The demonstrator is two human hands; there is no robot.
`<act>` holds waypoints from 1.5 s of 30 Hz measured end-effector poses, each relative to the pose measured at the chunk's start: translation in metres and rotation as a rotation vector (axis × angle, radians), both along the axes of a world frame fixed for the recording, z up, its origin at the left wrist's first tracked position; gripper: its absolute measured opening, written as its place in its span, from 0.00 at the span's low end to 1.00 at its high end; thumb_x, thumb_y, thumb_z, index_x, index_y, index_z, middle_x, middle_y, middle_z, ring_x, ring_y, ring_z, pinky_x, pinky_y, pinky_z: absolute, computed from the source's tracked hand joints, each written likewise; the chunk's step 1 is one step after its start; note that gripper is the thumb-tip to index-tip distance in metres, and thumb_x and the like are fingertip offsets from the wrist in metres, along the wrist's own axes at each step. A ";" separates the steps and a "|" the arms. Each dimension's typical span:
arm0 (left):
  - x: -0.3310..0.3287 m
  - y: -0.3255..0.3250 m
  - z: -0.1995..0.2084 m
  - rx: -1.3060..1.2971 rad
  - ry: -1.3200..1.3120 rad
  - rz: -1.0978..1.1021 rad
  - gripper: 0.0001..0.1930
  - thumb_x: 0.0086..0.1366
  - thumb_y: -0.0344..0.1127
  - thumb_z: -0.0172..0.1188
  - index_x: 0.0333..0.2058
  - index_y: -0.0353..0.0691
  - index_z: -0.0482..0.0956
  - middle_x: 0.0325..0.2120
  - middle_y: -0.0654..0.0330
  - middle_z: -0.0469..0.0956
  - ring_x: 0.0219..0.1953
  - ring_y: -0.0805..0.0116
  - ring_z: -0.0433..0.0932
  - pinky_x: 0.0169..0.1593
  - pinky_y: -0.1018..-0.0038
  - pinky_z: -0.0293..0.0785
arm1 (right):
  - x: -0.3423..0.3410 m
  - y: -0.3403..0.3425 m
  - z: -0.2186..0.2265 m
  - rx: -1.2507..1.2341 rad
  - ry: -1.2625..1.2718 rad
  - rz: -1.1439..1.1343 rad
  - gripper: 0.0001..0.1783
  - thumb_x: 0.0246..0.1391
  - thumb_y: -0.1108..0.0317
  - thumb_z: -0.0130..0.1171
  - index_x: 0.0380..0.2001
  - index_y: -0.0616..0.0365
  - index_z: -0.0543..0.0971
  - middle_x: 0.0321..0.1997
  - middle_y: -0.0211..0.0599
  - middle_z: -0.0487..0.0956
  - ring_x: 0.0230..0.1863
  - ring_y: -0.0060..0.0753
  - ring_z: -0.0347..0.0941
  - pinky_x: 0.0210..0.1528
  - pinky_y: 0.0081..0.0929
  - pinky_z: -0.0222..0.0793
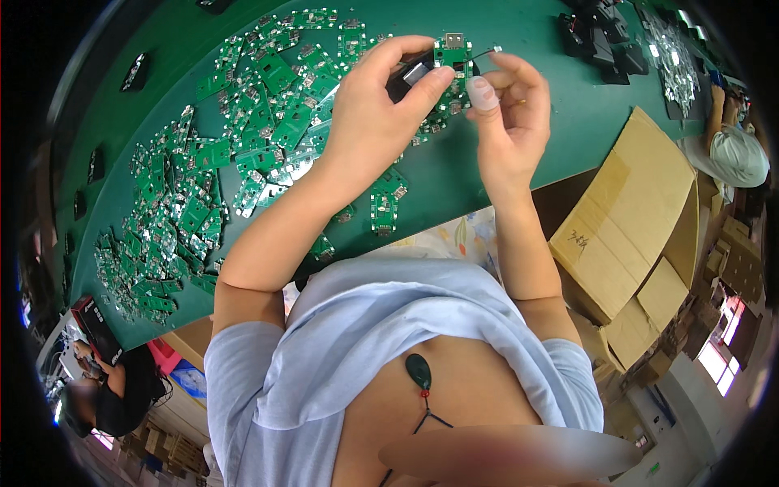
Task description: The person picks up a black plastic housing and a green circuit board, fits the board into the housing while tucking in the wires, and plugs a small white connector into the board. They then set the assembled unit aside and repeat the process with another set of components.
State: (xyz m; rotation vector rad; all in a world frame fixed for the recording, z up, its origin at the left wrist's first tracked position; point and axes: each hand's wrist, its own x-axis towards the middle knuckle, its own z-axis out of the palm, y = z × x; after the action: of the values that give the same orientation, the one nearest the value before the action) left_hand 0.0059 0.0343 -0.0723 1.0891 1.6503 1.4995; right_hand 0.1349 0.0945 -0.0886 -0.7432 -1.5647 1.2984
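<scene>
Above the green table, my left hand is closed on a small green circuit board with a metal port at its top end. A black plastic part with a silvery face is in the same grip, behind the thumb. Close to the board's right edge is my right hand, its fingers curled towards the thumb. White wrapping covers that thumb's tip. A thin dark wire with a pale end sticks out from the board to the right index fingertip. What lies between the right fingers is hidden.
Loose green circuit boards lie heaped over the table's left and middle. Black plastic parts and silvery pieces sit at the far right. An open cardboard box stands beside my right arm. Other people are at both sides.
</scene>
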 end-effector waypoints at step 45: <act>-0.004 -0.015 0.013 0.055 -0.038 -0.069 0.16 0.61 0.28 0.57 0.49 0.40 0.74 0.37 0.66 0.74 0.36 0.83 0.71 0.27 0.88 0.72 | 0.007 0.011 0.033 0.821 -0.402 0.026 0.10 0.37 0.75 0.66 0.25 0.56 0.75 0.26 0.32 0.73 0.27 0.31 0.70 0.23 0.24 0.66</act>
State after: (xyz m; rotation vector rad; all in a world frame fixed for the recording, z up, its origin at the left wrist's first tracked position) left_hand 0.0020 0.0197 -0.0591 1.1285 1.5389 1.5196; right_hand 0.1420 0.1051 -0.0554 -0.4553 -2.2091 0.4260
